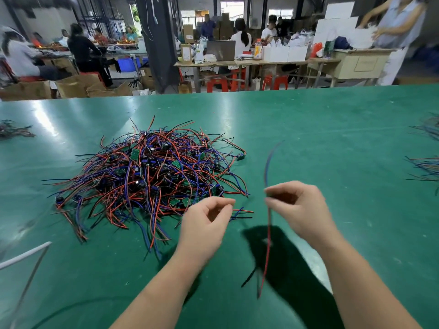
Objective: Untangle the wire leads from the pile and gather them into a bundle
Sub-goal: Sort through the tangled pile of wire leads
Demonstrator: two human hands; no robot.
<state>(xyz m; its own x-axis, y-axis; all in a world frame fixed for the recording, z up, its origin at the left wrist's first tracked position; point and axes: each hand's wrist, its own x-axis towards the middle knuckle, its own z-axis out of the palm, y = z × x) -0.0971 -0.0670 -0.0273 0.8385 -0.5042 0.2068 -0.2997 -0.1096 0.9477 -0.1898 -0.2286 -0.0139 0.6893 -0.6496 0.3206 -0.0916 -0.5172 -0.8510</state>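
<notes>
A tangled pile of red, blue and black wire leads (pixel 149 179) with small green circuit boards lies on the green table (pixel 332 129), left of centre. My right hand (pixel 297 207) is raised to the right of the pile and pinches a wire lead (pixel 268 236): its blue end arcs upward and its red and black ends hang down, blurred. My left hand (pixel 205 222) hovers at the pile's near right edge with thumb and fingers curled together; I cannot tell whether it holds a wire.
Smaller heaps of leads lie at the table's right edge (pixel 427 167) and far left edge (pixel 14 130). A white cable (pixel 26 254) crosses the near left corner. Beyond the table people work at benches with boxes and red stools.
</notes>
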